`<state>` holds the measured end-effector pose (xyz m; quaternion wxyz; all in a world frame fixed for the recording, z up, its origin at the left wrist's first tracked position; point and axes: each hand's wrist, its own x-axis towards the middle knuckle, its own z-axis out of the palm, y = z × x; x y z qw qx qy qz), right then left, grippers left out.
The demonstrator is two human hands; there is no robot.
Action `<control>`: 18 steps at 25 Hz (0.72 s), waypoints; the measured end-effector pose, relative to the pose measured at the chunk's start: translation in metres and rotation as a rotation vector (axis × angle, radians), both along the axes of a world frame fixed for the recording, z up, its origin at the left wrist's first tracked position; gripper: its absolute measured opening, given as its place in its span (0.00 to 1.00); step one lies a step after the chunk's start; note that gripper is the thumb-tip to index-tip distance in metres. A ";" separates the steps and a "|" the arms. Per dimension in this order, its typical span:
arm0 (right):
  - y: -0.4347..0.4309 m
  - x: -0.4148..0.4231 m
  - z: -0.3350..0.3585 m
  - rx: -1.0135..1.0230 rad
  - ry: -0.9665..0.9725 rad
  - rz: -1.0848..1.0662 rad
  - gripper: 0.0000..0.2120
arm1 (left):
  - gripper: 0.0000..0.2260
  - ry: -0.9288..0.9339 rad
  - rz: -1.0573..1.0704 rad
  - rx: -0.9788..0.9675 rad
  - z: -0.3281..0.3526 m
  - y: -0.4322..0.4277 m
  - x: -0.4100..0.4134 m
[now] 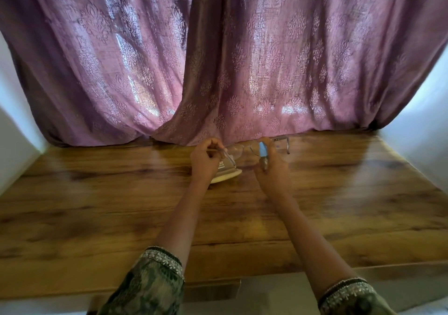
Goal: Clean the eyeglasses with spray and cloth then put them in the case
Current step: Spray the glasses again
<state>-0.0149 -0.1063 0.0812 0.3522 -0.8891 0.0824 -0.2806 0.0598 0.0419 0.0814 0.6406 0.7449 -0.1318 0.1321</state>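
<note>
Curtain (266, 60): hangs just behind the glasses (234, 149), so your mist may overshoot onto it. Table (97, 193): hard wood below if your pinch slips. Case (228, 176): apparently the cream shape under your left hand (204, 159), which pinches one temple. Right hand (272, 169): grips the spray (262, 150) close to a lens.

L hand (204, 161): pinches glasses (238, 148) by temple. R hand (272, 169): grips blue spray (262, 148), just beside lenses. Beige case (228, 177): on wood table (97, 205), under L hand, partly hidden. Purple curtain (266, 60): far side.
</note>
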 end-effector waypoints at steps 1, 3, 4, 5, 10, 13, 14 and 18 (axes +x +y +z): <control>-0.001 0.001 0.000 0.011 0.003 0.005 0.28 | 0.19 0.003 -0.003 0.000 0.000 0.000 0.000; -0.003 0.002 0.002 0.004 0.010 0.010 0.28 | 0.19 -0.001 -0.008 0.000 0.000 0.001 0.001; -0.003 0.002 0.002 -0.013 0.010 0.004 0.27 | 0.19 -0.003 -0.006 -0.003 0.000 0.001 0.001; -0.002 0.001 0.001 -0.026 0.007 -0.001 0.27 | 0.19 -0.003 -0.002 -0.004 0.000 0.002 0.001; 0.000 0.002 0.000 -0.013 0.000 0.026 0.28 | 0.20 0.008 -0.005 0.002 0.001 0.003 0.002; -0.001 0.002 -0.002 -0.038 -0.018 0.024 0.28 | 0.20 -0.007 -0.008 0.007 0.001 0.004 0.002; 0.000 0.001 -0.003 -0.026 -0.021 0.027 0.28 | 0.20 -0.006 -0.005 0.006 0.000 0.004 0.003; -0.001 0.003 -0.002 0.004 -0.035 0.062 0.28 | 0.20 -0.001 0.007 0.022 -0.004 0.003 0.006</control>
